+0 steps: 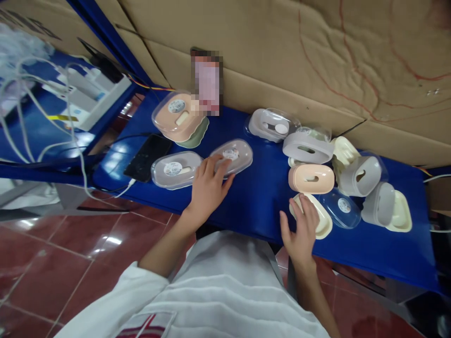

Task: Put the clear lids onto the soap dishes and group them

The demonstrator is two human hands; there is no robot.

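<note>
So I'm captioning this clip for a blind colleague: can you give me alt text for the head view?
A person's left hand rests on a grey lidded soap box on a blue table, while the right hand touches a cream tray. More pink, grey and cream boxes lie around, and a black phone at left.

White short-sleeved shirt with a red-lined chest pocket; hands bare.
</note>
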